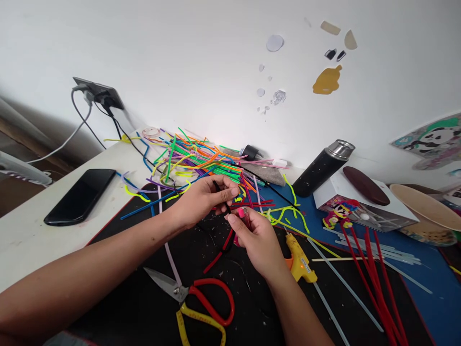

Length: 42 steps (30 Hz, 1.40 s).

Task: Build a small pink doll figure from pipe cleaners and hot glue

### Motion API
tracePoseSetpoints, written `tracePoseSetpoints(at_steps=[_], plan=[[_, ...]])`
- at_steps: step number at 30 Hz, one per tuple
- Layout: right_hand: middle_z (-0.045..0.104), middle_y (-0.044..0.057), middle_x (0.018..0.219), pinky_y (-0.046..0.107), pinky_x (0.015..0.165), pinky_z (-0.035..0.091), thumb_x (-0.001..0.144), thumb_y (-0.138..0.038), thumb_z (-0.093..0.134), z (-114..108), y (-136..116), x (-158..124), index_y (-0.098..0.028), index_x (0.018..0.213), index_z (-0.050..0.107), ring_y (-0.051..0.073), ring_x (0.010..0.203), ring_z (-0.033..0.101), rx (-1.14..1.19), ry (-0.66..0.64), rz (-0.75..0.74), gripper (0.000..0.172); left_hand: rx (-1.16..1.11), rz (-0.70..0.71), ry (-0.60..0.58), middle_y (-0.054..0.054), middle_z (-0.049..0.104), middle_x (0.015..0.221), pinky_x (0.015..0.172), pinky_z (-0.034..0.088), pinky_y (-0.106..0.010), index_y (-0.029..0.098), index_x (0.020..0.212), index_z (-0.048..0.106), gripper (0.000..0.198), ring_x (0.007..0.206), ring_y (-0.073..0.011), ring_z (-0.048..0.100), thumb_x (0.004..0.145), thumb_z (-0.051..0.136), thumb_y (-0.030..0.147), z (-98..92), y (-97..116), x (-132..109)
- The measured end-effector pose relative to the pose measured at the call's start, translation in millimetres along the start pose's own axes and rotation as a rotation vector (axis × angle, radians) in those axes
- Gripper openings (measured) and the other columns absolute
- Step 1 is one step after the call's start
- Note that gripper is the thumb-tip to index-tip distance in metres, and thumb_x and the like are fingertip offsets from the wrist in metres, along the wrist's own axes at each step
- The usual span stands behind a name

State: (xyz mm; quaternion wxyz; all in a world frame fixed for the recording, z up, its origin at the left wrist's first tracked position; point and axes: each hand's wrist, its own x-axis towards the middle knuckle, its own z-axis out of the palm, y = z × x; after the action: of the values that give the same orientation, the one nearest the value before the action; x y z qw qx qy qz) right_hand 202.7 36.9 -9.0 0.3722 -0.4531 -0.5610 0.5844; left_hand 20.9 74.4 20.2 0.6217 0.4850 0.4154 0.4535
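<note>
My left hand (pixel 211 197) pinches a black pipe cleaner (pixel 217 186) between thumb and fingers, above the black mat (pixel 122 269). Close against it, my right hand (pixel 257 238) is closed round a small pink lighter (pixel 241 212), whose metal top shows by the thumb. The black pipe cleaner's lower end reaches the right thumb tip; whether that thumb grips it too, I cannot tell. Below the hands lies a red pipe cleaner (pixel 213 263) with a black part. Scissors (pixel 176 291) with red and yellow handles lie open in front.
Many coloured pipe cleaners (pixel 201 161) are heaped by the wall. A phone (pixel 81 196) lies at left. To the right are a yellow glue gun (pixel 300 259), glue sticks (pixel 333 288), red pipe cleaners (pixel 376 283), a small figure (pixel 339 215), a black flask (pixel 320 168) and a white box (pixel 363 206).
</note>
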Motion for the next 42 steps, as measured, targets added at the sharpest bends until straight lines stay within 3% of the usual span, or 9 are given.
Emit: tracePoseSetpoints(at_steps=[8, 13, 18, 27, 34, 42], plan=[[0.046, -0.004, 0.067, 0.025, 0.052, 0.035, 0.094, -0.055, 0.071, 1.4, -2.9, 0.8, -0.021, 0.081, 0.066, 0.013, 0.059, 0.037, -0.039, 0.029, -0.057, 0.036, -0.004, -0.014, -0.055, 0.002, 0.064, 0.067, 0.051, 0.042, -0.020, 0.016, 0.085, 0.069, 0.043, 0.054, -0.0088, 0.053, 0.077, 0.090, 0.053, 6.6, 0.1, -4.8], [0.037, -0.006, 0.064, 0.024, 0.048, 0.027, 0.092, -0.059, 0.073, -1.1, -1.3, 0.1, -0.022, 0.075, 0.056, 0.011, 0.055, 0.030, -0.006, 0.064, -0.025, 0.045, -0.142, 0.009, 0.081, 0.002, 0.065, 0.072, 0.055, 0.045, -0.022, 0.016, 0.080, 0.069, 0.040, 0.056, -0.0088, 0.056, 0.073, 0.094, 0.046, -9.0, 1.4, 5.3], [0.045, -0.004, 0.069, 0.025, 0.047, 0.023, 0.090, -0.062, 0.075, -7.3, 0.5, 2.3, -0.020, 0.082, 0.065, 0.011, 0.056, 0.027, 0.068, 0.136, -0.024, 0.044, -0.179, 0.130, 0.157, 0.002, 0.063, 0.068, 0.058, 0.045, -0.022, 0.016, 0.077, 0.070, 0.034, 0.059, -0.0100, 0.056, 0.074, 0.093, 0.041, -24.4, 7.4, 13.1], [0.040, -0.005, 0.069, 0.024, 0.048, 0.022, 0.090, -0.060, 0.077, -9.5, 3.1, 4.1, -0.021, 0.080, 0.061, 0.011, 0.057, 0.026, 0.119, 0.169, -0.029, 0.043, -0.109, 0.076, 0.084, 0.001, 0.067, 0.069, 0.058, 0.048, -0.021, 0.015, 0.079, 0.072, 0.032, 0.060, -0.0102, 0.060, 0.076, 0.093, 0.040, -18.8, 4.5, 8.8], [0.037, -0.006, 0.067, 0.025, 0.047, 0.021, 0.087, -0.063, 0.077, -6.9, -1.5, 3.8, -0.022, 0.076, 0.056, 0.011, 0.057, 0.024, 0.113, 0.165, -0.024, 0.048, -0.141, 0.090, 0.080, 0.000, 0.070, 0.075, 0.064, 0.057, -0.025, 0.014, 0.080, 0.074, 0.031, 0.063, -0.0110, 0.064, 0.069, 0.097, 0.032, -16.4, 6.7, 9.3], [0.039, -0.006, 0.067, 0.025, 0.048, 0.021, 0.088, -0.064, 0.078, -7.9, 1.5, 4.5, -0.020, 0.078, 0.061, 0.010, 0.057, 0.024, 0.116, 0.158, -0.015, 0.048, -0.158, 0.111, 0.060, 0.000, 0.072, 0.082, 0.065, 0.058, -0.025, 0.013, 0.089, 0.078, 0.028, 0.065, -0.0117, 0.068, 0.068, 0.095, 0.022, -16.1, 9.0, 7.7]])
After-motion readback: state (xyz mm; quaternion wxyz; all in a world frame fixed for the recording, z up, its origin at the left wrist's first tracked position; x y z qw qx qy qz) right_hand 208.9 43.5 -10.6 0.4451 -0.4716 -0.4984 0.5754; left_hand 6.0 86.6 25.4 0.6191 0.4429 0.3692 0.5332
